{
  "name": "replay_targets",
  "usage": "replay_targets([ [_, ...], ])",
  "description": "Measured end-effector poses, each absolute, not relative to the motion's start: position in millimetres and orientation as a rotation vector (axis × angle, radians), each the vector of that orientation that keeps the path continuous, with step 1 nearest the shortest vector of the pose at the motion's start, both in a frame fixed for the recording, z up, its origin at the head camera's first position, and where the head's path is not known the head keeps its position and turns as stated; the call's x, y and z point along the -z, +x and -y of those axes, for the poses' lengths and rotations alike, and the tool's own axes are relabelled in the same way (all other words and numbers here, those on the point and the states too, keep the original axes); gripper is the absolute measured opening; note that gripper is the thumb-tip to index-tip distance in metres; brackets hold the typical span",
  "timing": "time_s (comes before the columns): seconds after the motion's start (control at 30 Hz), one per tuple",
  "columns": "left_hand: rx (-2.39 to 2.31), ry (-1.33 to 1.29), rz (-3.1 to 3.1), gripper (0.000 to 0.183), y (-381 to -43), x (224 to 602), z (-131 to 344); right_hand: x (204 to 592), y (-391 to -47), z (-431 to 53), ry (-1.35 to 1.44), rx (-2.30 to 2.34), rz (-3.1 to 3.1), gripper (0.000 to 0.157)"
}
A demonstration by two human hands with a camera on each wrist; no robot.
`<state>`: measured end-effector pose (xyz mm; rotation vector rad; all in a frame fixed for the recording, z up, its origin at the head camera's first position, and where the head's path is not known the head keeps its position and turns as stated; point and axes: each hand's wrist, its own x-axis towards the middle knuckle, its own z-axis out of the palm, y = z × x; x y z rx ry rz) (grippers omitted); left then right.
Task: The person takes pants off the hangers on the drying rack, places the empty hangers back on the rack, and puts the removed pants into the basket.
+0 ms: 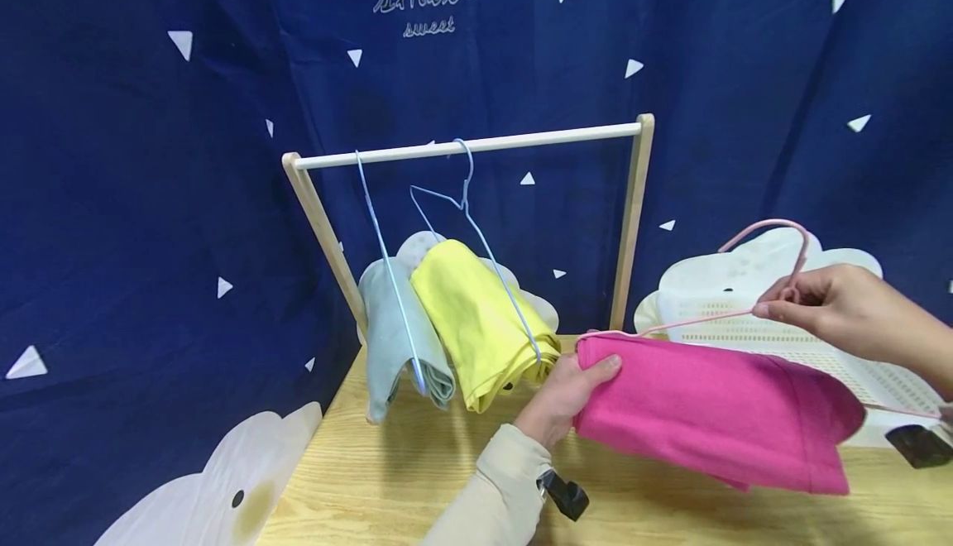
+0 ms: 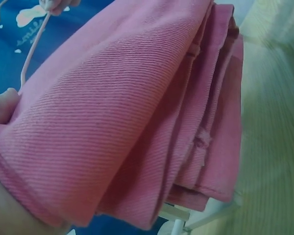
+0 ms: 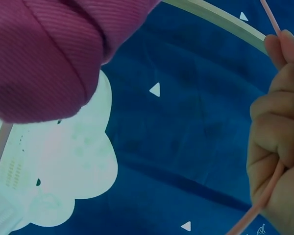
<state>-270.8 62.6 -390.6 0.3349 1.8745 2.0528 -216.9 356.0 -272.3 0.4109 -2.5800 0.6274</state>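
Note:
Folded pink cloth (image 1: 715, 414) hangs over a pink hanger (image 1: 774, 223), held above the wooden table at the right of the head view. My left hand (image 1: 562, 393) grips the cloth's left end, its thumb on top near the hanger's wire. Up by the hook, my right hand (image 1: 834, 306) pinches the hanger's neck. In the right wrist view, the fingers of the right hand (image 3: 279, 117) curl round the pink wire. Ribbed folds of the pink cloth (image 2: 103, 103) fill much of the left wrist view, and the left fingers behind it are hidden.
A wooden rack (image 1: 476, 145) stands at the back of the table (image 1: 335, 480). From its bar hang a pale blue-green cloth (image 1: 395, 306) and a yellow cloth (image 1: 476, 314) on blue hangers. Behind the right hand sits a white perforated basket (image 1: 700, 306). A dark blue curtain (image 1: 149, 198) forms the backdrop.

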Motion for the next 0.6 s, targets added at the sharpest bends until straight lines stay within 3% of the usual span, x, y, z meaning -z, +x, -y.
replay_targets([
  [0.6, -2.103, 0.413, -1.790, 0.030, -274.3, 398.3, -59.2, 278.2, -220.8, -354.8, 0.417, -0.565, 2.563, 0.035],
])
